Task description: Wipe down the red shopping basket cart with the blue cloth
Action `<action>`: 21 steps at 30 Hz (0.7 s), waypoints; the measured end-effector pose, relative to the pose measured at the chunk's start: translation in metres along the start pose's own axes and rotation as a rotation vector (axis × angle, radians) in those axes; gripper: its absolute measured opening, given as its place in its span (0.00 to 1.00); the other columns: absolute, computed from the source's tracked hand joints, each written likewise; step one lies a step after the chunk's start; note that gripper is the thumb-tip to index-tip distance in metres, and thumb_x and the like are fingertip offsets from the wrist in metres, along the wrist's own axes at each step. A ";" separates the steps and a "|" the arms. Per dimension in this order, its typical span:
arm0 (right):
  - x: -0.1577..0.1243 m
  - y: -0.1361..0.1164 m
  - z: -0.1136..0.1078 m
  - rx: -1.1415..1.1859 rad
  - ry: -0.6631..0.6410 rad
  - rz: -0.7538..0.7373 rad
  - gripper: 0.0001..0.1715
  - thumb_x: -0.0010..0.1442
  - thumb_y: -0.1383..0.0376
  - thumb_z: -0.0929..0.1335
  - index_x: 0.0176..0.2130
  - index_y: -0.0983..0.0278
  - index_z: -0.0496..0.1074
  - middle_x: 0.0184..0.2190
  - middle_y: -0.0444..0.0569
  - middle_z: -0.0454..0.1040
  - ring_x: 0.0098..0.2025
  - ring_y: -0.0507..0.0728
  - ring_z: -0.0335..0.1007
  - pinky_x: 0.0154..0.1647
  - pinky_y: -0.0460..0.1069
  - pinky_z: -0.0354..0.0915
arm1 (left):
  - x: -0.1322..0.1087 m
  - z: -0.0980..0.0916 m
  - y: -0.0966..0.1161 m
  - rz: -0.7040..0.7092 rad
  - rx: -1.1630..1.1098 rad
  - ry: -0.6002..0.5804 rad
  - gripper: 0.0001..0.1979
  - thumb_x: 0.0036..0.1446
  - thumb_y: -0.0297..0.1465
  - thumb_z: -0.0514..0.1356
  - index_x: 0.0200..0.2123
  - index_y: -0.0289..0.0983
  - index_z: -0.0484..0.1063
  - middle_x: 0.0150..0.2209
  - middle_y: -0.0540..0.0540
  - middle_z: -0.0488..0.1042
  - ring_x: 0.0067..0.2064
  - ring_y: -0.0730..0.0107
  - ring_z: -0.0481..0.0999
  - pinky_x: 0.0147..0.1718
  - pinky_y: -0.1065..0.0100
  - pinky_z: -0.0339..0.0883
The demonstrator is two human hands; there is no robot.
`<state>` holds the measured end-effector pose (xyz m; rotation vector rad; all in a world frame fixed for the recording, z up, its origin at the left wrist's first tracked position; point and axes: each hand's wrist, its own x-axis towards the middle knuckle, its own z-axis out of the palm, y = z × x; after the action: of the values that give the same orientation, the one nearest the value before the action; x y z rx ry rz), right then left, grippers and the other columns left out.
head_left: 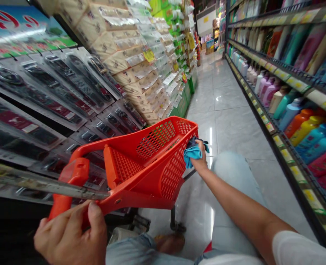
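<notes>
A red plastic shopping cart stands in front of me, tilted in the view, its basket with grid-holed walls. My left hand is wrapped round the cart's handle frame at the lower left. Out at the cart's far right side, my right hand grips a cloth, bright blue with a darker part. The cloth is against the outer wall of the basket near its front end. My knees in light jeans are beside the cart. A greyish worn bar crosses the handle area.
On the left hang packaged goods on hooks, with stacked beige packs beyond. A shelf rack of colourful bottles runs along the right. The shiny tiled floor stretches down the aisle between them.
</notes>
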<state>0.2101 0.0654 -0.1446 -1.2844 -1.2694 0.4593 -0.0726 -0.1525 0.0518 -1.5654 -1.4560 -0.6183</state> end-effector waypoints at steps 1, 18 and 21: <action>-0.012 -0.005 0.006 0.018 -0.016 0.003 0.24 0.55 0.66 0.66 0.52 0.64 0.65 0.46 0.54 0.74 0.46 0.60 0.72 0.48 0.53 0.69 | 0.000 0.001 0.000 -0.017 0.003 0.003 0.05 0.56 0.32 0.63 0.37 0.40 0.75 0.32 0.40 0.79 0.34 0.51 0.78 0.49 0.42 0.68; -0.066 -0.015 0.030 0.119 -0.110 0.208 0.20 0.52 0.71 0.62 0.46 0.61 0.66 0.44 0.55 0.72 0.49 0.62 0.68 0.55 0.58 0.65 | -0.005 0.006 0.008 -0.157 -0.043 0.055 0.08 0.54 0.34 0.62 0.39 0.45 0.76 0.33 0.44 0.79 0.41 0.47 0.77 0.55 0.33 0.63; -0.080 -0.026 0.030 0.157 -0.177 0.206 0.20 0.53 0.70 0.63 0.47 0.62 0.66 0.44 0.55 0.72 0.48 0.62 0.68 0.54 0.58 0.66 | -0.004 0.006 0.007 -0.104 -0.011 0.021 0.09 0.53 0.31 0.63 0.40 0.44 0.76 0.33 0.43 0.79 0.39 0.50 0.77 0.54 0.37 0.65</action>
<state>0.1478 0.0031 -0.1626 -1.2672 -1.2251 0.8189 -0.0680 -0.1491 0.0436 -1.4944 -1.5279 -0.7027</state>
